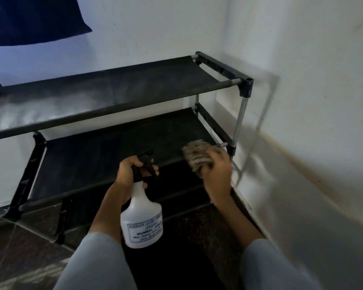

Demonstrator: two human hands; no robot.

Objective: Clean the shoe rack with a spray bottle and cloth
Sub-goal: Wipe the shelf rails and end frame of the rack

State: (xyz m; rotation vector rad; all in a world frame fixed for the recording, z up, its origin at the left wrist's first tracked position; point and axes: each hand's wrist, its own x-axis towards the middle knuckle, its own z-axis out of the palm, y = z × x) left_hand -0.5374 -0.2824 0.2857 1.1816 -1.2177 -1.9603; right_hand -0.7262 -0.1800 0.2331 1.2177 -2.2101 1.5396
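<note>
The shoe rack [117, 95] stands against a white wall [159, 30], its right end close to the corner where a second wall [314, 84] meets it. It has black fabric shelves stretched between dark rails, with black plastic corner joints and silver upright tubes. The top shelf [105, 88] shows a pale hazy patch toward its left end. The second shelf [105, 155] lies below it, and a lower tier shows in the dark beneath that.

The person's left hand [127, 174] grips the neck of a white spray bottle [142, 218], its fingers curled round the black trigger head [146, 164], which points toward the second shelf. The bottle hangs upright in front of the rack, and its printed label is too blurred to read.

The right hand [217, 176] holds a bunched, tan-and-brown striped cloth [197, 155], fingers curled round it, and presses it against the front right part of the second shelf, near the right corner joint. The cloth and the hand are smeared by motion blur.

Both forearms come out of light grey sleeves [96, 262] at the bottom of the view. The floor [25, 237] is of dark stone tiles. A dark blue fabric [32, 17] hangs in the upper left corner, above the rack.
</note>
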